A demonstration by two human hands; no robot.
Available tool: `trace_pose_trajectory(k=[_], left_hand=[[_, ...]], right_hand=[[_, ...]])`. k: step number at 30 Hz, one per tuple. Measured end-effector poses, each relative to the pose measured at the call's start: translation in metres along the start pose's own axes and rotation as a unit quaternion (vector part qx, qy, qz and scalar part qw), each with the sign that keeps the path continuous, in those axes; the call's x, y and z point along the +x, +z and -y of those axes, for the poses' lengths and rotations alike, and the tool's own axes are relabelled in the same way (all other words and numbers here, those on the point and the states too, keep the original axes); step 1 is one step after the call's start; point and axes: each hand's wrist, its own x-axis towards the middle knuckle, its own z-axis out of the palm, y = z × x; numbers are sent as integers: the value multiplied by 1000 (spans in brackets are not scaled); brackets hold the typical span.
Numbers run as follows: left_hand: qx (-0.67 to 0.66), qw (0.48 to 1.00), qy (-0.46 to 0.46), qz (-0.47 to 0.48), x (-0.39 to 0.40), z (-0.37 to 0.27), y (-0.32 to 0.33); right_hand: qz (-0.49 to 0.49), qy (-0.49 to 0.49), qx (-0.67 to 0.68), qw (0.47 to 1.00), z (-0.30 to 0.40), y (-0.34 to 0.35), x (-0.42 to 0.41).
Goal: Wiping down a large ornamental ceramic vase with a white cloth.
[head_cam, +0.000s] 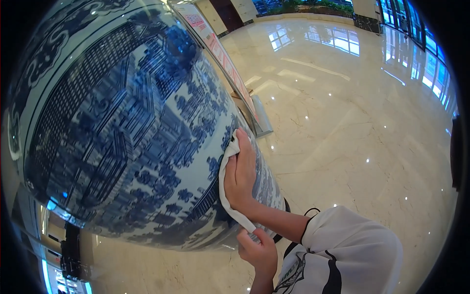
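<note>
A very large blue-and-white porcelain vase [147, 139], painted with buildings and trees, fills the left and middle of the head view. My right hand [240, 172] lies flat over a white cloth [224, 191] on the vase's right side, fingers pointing up the picture and thumb near the cloth's upper edge. Below it, my left hand [259, 250] pinches the lower end of the same cloth between bent fingers and thumb. The cloth runs in a long curve between the hands. Its underside against the vase is hidden.
Just behind the vase, a sign stand [224, 58] with a printed panel rests on a grey base. Polished marble floor [330, 139] reflects windows and lights. A planter [312, 13] stands at the back, glass doors [404, 18] at upper right.
</note>
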Motion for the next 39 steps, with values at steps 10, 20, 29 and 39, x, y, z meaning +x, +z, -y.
trace_pose_trajectory(k=[10, 20, 29, 39], left_hand=[[6, 999, -34, 15, -13, 13, -6], [-30, 998, 50, -29, 7, 6, 59], [-107, 994, 25, 20, 56, -8, 172], [-101, 965, -168, 172, 51, 22, 302]], right_hand=[[-7, -45, 3, 999, 9, 1, -13], [71, -21, 105, 992, -27, 1, 44], [158, 113, 225, 955, -127, 38, 123], [366, 314, 60, 874, -413, 76, 40]])
